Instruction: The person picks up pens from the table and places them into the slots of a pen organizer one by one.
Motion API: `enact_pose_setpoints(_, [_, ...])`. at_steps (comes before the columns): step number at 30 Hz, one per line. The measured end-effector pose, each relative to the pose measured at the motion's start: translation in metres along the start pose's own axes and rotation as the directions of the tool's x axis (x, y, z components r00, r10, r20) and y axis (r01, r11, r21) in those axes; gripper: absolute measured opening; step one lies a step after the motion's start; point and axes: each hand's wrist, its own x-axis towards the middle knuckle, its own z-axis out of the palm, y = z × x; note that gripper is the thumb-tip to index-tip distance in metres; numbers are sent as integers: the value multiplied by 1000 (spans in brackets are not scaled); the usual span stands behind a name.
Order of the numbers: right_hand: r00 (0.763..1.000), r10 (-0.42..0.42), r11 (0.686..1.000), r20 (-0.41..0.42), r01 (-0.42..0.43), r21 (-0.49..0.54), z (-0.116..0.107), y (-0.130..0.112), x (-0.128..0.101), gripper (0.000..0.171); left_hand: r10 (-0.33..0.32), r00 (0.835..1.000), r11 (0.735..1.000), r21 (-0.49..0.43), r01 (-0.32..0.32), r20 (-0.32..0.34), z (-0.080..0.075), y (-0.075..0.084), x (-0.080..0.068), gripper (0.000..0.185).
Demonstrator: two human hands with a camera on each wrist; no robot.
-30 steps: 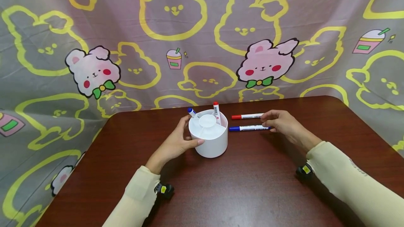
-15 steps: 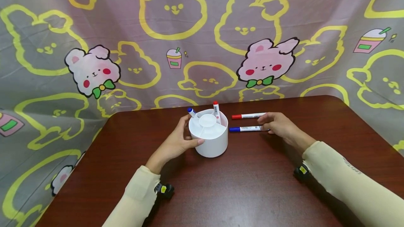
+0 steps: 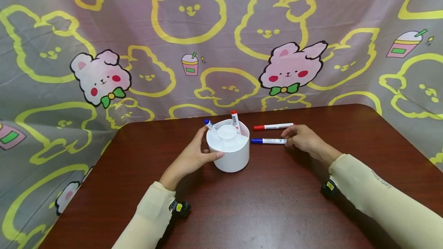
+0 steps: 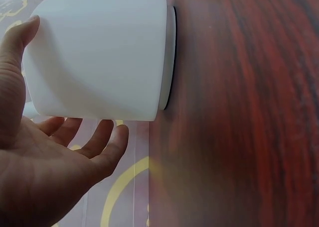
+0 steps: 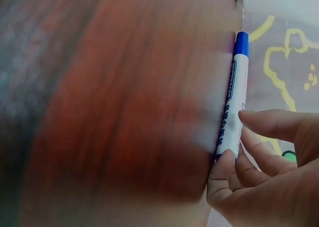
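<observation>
A round white pen holder [image 3: 232,162] with several compartments stands upright on the table. My left hand [image 3: 194,156] holds its left side, thumb against the front wall and fingers around the back, as the left wrist view also shows with the white wall [image 4: 99,53]. A blue-capped marker [image 3: 209,123] and a red-capped marker [image 3: 235,120] stand in it, leaning. Right of the holder, a blue whiteboard marker [image 5: 235,97] lies on the table, cap toward the holder. My right hand [image 3: 306,139] pinches its far end with thumb and fingertips. Behind it lies a red marker [image 3: 273,126].
The dark brown wooden table [image 3: 242,210] has rounded back corners. A grey-pink curtain [image 3: 221,57] with yellow bear outlines hangs right behind its back edge.
My right hand has shifted a little to the left along the blue marker, uncovering the right end of the red marker behind. The left hand and the pen holder stay in place.
</observation>
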Motion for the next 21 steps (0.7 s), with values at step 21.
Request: enact_pose_setpoints(21, [999, -54, 988, -6, 53, -143, 4, 4, -1, 16, 12, 1000, 998, 58, -12, -6, 1, 0, 0, 106])
